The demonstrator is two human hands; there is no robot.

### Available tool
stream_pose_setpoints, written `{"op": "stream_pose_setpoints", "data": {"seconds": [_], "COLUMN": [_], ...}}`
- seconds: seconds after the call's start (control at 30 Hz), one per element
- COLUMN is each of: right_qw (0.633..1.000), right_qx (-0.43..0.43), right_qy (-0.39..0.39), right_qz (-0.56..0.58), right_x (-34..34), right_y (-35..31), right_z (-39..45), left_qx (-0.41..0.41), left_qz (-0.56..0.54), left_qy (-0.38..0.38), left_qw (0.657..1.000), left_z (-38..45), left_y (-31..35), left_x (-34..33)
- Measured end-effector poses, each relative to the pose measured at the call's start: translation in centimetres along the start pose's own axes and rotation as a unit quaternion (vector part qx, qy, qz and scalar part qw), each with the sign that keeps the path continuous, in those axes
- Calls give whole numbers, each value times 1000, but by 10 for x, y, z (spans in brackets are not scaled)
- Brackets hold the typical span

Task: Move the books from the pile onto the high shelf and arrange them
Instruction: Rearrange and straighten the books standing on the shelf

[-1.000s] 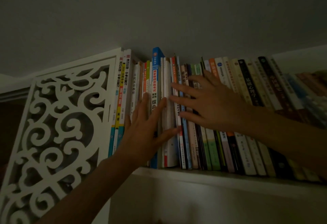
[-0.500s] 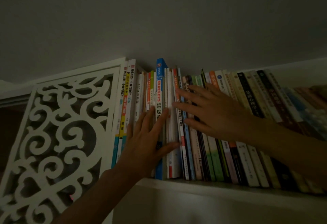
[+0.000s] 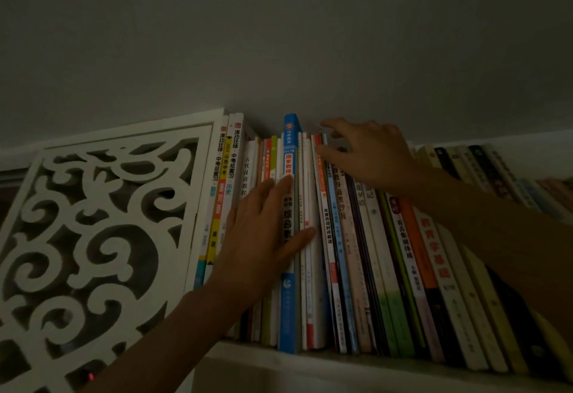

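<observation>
A long row of books (image 3: 387, 268) stands upright on the high white shelf (image 3: 341, 361), spines facing me. A tall blue-spined book (image 3: 290, 150) sticks up above the others. My left hand (image 3: 263, 237) lies flat with spread fingers against the spines just left of and over that blue book. My right hand (image 3: 369, 153) is up at the top edges of the thin books right of the blue one, fingers curled over their tops. Neither hand holds a book free of the row. The pile is not in view.
A white carved lattice panel (image 3: 93, 237) closes the shelf's left end, touching the leftmost books. The grey ceiling (image 3: 279, 35) sits just above the book tops. The row runs on to the right, dim and blurred.
My right hand has risen from the middle of the spines to the top edges of the thin books. My left hand stayed pressed on the spines. The view has tilted upward.
</observation>
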State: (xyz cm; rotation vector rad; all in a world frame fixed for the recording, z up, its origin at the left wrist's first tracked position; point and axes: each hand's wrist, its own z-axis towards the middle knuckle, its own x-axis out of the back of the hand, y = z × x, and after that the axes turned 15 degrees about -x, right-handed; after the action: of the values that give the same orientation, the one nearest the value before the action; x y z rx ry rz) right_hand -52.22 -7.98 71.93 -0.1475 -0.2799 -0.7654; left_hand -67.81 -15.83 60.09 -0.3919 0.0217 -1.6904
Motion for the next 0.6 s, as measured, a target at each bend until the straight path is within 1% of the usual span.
{"op": "stream_pose_setpoints", "data": {"seconds": [0.1, 0.2, 0.27, 0.37, 0.47, 0.53, 0.6], "right_qw": [999, 996, 996, 998, 995, 989, 988], "right_qx": [5, -11, -24, -4, 14, 5, 15], "right_qy": [-32, -69, -73, -60, -87, -117, -124], "right_qz": [27, 57, 46, 4, 52, 92, 87], "right_x": [6, 10, 10, 11, 9, 6, 2], "right_y": [-1, -5, -9, -15, -24, -26, -23], "right_z": [5, 6, 8, 13, 16, 15, 11], "left_qx": [-6, -4, 6, 12, 9, 17, 22], "left_qz": [-32, -23, -25, -20, -8, 0, -4], "left_qy": [17, 13, 14, 18, 34, 56, 77], "left_qw": [999, 1000, 1000, 1000, 999, 998, 997], "left_z": [0, -2, 0, 0, 0, -1, 0], "left_y": [-1, -3, -2, -1, 2, 8, 15], "left_x": [-7, -8, -6, -5, -5, -8, -8]}}
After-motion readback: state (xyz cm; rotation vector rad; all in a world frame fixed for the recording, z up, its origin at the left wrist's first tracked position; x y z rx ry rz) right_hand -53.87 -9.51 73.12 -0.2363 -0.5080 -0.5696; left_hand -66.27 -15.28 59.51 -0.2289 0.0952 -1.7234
